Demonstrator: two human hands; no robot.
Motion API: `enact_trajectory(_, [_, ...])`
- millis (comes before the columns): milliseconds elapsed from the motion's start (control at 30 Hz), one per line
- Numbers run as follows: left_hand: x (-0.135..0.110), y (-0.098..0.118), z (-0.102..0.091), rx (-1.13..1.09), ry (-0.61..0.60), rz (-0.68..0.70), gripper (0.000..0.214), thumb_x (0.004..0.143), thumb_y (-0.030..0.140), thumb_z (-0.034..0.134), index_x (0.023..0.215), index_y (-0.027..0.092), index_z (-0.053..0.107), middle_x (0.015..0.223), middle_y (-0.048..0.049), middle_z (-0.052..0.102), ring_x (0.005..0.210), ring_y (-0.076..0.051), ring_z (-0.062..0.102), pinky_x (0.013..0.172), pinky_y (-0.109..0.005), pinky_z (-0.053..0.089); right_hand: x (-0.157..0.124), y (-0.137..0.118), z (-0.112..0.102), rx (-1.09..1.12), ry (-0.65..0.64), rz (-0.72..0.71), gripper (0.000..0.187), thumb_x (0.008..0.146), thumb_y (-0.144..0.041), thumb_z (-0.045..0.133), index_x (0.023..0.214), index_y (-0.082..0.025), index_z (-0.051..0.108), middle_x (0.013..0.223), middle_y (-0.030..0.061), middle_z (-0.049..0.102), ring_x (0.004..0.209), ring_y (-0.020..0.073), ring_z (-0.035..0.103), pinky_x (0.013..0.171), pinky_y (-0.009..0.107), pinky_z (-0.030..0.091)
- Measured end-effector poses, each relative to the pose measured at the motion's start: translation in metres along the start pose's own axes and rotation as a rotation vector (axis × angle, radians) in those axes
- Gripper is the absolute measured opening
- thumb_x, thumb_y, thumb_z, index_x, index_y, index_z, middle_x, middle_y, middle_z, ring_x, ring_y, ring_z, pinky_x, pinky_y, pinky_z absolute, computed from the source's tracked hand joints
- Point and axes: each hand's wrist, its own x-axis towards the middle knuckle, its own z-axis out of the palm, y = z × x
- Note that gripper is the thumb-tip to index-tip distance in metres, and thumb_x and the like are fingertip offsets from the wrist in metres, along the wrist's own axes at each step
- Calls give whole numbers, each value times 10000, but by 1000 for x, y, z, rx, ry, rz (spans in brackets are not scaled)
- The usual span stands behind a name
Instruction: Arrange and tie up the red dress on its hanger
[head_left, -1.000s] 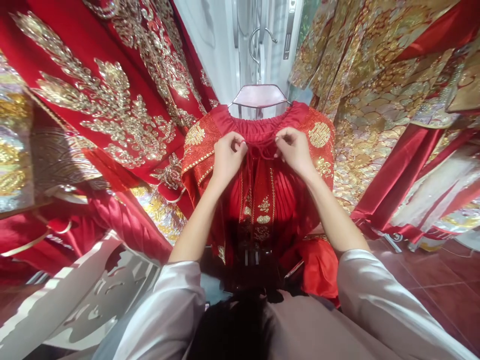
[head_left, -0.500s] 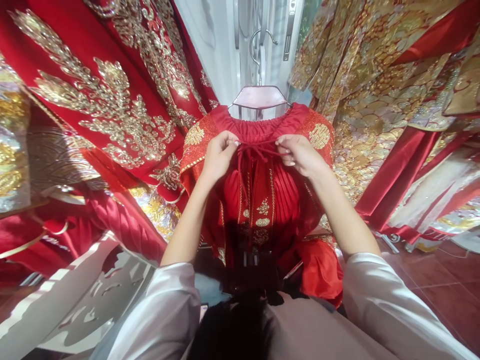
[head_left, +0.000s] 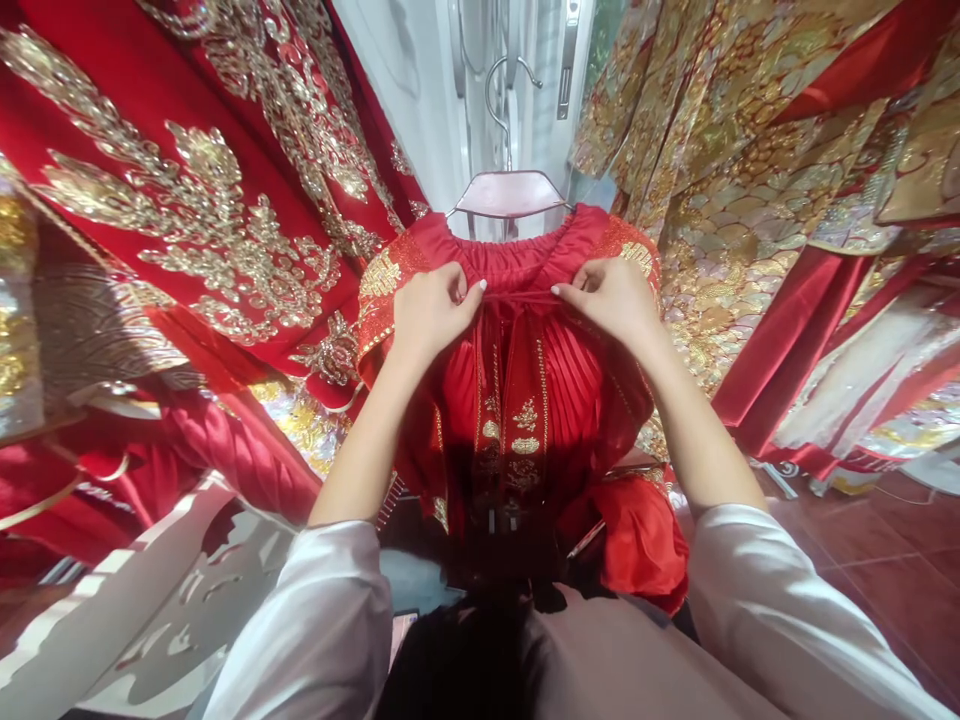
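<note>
A red pleated skirt (head_left: 525, 390) with gold embroidery hangs from a pink hanger (head_left: 510, 192) straight ahead. A thin red drawstring (head_left: 517, 297) runs taut across its gathered waistband. My left hand (head_left: 431, 310) pinches the string's left end, fingers closed. On the other side my right hand (head_left: 611, 297) pinches the right end, fingers closed too. Both hands rest against the waistband, a short gap between them.
Red garments with gold embroidery (head_left: 225, 200) hang close on the left. Gold brocade robes (head_left: 750, 150) crowd the right. A white carved panel (head_left: 150, 590) slants at lower left. Dark red floor tiles (head_left: 885, 580) show at lower right. A pale wall (head_left: 420, 90) stands behind the hanger.
My hands have drawn apart sideways, pulling the drawstring from a loose bunch into a straight taut line. The view has tilted slightly.
</note>
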Motion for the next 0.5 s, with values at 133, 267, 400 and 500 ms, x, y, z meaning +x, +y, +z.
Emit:
enact_trajectory(133, [21, -5, -17, -4, -81, 350, 215, 889, 322, 455, 966, 245, 641, 936, -45, 645, 949, -222, 549, 869, -382, 399, 0, 9, -14, -60, 145, -120, 237, 859, -362, 502, 968, -194, 628, 885, 76, 651, 790, 201, 582, 700, 340, 446])
enact_trajectory(267, [49, -15, -13, 61, -358, 588, 193, 863, 354, 529, 940, 232, 658, 958, -40, 638, 1037, -239, 517, 1015, -473, 272, 2, 28, -35, -330, 185, -152, 445, 866, -414, 472, 1270, -233, 514, 1217, 129, 570, 1116, 316, 492, 890, 473, 412])
enact_trajectory(400, [56, -10, 8, -14, -391, 565, 166, 872, 318, 527, 846, 190, 629, 806, -32, 615, 941, -216, 545, 1003, -460, 275, 7, 53, -40, -319, 160, -99, 476, 887, -479, 429, 1222, -170, 566, 1038, 160, 627, 1032, 325, 522, 869, 482, 418])
enact_trajectory(500, [54, 4, 16, -180, -251, 492, 175, 899, 292, 478, 876, 171, 603, 839, -40, 613, 888, -193, 551, 951, -408, 338, 21, 74, -36, -121, 204, -77, 473, 885, -567, 398, 942, -183, 667, 787, 104, 627, 871, 259, 567, 802, 404, 456])
